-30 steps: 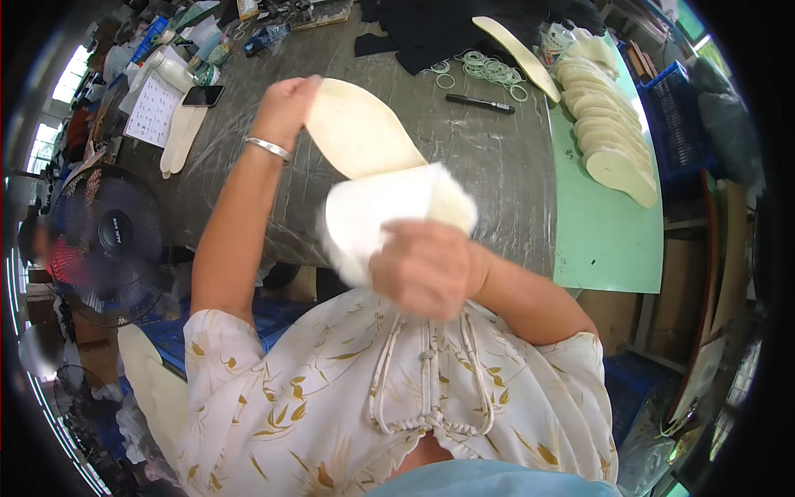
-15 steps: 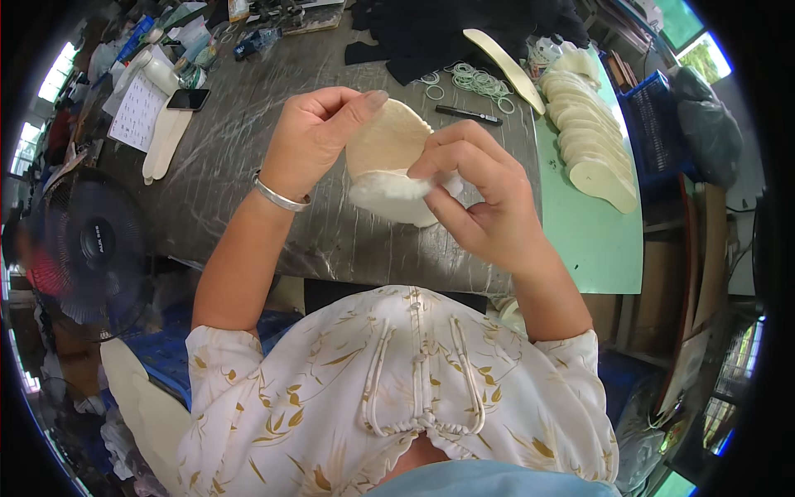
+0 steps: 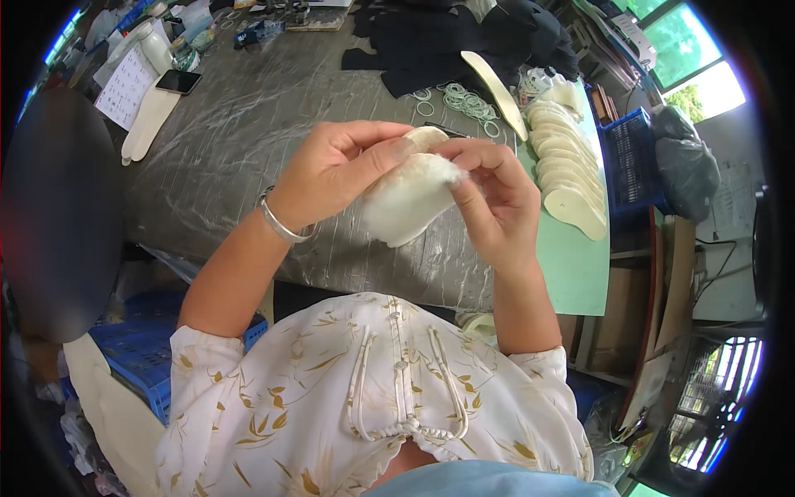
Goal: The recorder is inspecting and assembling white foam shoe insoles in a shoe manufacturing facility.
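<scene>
**Fluffy white piece (image 3: 407, 203) held up over the dark worktable (image 3: 224, 103)**

Far left, a large dark rounded shape (image 3: 62, 215) looms, too blurred for me to make out. Below it, a cream sheet (image 3: 116, 414) leans beside a blue crate (image 3: 132, 352). On the worktable's left side I see a paper sheet (image 3: 128, 89), a phone (image 3: 179, 81) and long cream cutouts (image 3: 149, 128).

Then comes the left hand (image 3: 344, 170), a silver bracelet (image 3: 283, 219) at its wrist, thumb and fingers closed on the upper left of the fluffy white piece. That piece is above the worktable, in front of the person's chest, a cream edge showing at its top. The right hand (image 3: 494, 199) pinches its right edge between thumb and fingers.

Beyond the hands lie black cloth (image 3: 439, 41) and pale green rings (image 3: 468, 101). Next to the rings is a curved cream strip (image 3: 494, 95); further right, overlapping cream insole shapes (image 3: 567, 166) line a green mat (image 3: 575, 286).
</scene>
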Demonstrator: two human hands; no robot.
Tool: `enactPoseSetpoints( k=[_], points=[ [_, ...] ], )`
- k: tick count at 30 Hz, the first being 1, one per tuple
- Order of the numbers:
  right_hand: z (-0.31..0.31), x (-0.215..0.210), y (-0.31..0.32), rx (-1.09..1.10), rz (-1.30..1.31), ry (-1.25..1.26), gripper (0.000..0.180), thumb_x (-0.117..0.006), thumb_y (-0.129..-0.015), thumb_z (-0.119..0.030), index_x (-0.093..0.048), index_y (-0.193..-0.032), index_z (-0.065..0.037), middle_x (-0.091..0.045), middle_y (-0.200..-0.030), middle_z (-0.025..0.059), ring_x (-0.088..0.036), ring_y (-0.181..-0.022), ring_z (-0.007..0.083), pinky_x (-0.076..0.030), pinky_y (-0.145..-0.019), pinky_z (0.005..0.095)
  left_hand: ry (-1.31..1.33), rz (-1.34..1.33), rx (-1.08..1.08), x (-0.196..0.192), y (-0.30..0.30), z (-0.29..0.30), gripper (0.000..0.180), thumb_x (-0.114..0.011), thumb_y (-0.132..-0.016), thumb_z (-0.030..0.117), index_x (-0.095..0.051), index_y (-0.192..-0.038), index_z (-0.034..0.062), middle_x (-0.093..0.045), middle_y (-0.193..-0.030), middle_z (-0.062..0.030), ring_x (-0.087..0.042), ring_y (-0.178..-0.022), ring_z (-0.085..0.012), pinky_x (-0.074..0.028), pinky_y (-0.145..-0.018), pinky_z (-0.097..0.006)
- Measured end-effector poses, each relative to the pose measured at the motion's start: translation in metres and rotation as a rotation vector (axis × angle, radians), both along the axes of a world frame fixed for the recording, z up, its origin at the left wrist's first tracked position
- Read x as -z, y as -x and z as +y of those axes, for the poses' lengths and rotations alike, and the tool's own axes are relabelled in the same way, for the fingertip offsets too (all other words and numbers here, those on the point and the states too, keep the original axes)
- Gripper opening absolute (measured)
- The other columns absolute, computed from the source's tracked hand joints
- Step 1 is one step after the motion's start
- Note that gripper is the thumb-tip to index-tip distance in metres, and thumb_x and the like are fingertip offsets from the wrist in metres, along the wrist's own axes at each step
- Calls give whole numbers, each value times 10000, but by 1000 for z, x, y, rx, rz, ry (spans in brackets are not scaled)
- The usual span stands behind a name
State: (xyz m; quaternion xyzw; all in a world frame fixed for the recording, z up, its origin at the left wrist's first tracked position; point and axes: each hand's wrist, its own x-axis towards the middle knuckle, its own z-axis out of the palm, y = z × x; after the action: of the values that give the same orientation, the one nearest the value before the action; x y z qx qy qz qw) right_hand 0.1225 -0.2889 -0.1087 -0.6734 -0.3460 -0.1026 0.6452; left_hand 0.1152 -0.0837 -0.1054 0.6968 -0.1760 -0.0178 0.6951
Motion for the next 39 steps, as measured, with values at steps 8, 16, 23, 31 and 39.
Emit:
enactPoseSetpoints(
  k=[8, 16, 23, 31, 39],
  points=[
    [-6, 7, 1, -25, -76, 6, 108, -603, -835, 59, -577, -930, 14, -634, -954, 122, -598, -865, 159, -478, -768, 273, 118, -17, 123, 12, 7, 6, 334, -495, -969, 150, -555, -1213, -70, -659, -1070, -111, -617, -938, -121, -495, -816, -244],
    [-3, 8, 4, -37, 16, -62, 126, -576, -884, 18, -535, -1003, 24, -622, -1016, 140, -585, -911, 157, -465, -813, 272, 246, -43, 314, 23, 9, 2, 427, -519, -934, 125, -456, -1316, -55, -537, -1255, -116, -533, -1131, -172, -431, -949, -298],
    [1, 10, 5, -6, 53, -90, 127, -570, -907, -10, -520, -1018, 30, -617, -1040, 131, -576, -921, 133, -463, -802, 247, 230, -119, 233, 34, 17, -3, 427, -528, -912, 30, -446, -1324, -46, -543, -1224, -98, -525, -1115, -136, -431, -931, -269],
    [2, 12, 8, 35, 86, -128, 147, -598, -877, 20, -553, -1016, 28, -619, -1036, 117, -580, -918, 136, -470, -811, 259, 193, -39, 14, 38, 21, -7, 308, -546, -922, 72, -567, -1199, -59, -665, -1055, -107, -623, -943, -127, -497, -829, -250],
    [3, -9, 14, 243, -14, 85, 248, -681, -797, -31, -636, -1036, 17, -687, -880, 86, -633, -794, 134, -503, -762, 264, 169, -99, -85, 47, 27, -10, 287, -526, -926, 41, -573, -1192, -57, -673, -1029, -110, -634, -904, -120, -512, -790, -240]
  ],
)
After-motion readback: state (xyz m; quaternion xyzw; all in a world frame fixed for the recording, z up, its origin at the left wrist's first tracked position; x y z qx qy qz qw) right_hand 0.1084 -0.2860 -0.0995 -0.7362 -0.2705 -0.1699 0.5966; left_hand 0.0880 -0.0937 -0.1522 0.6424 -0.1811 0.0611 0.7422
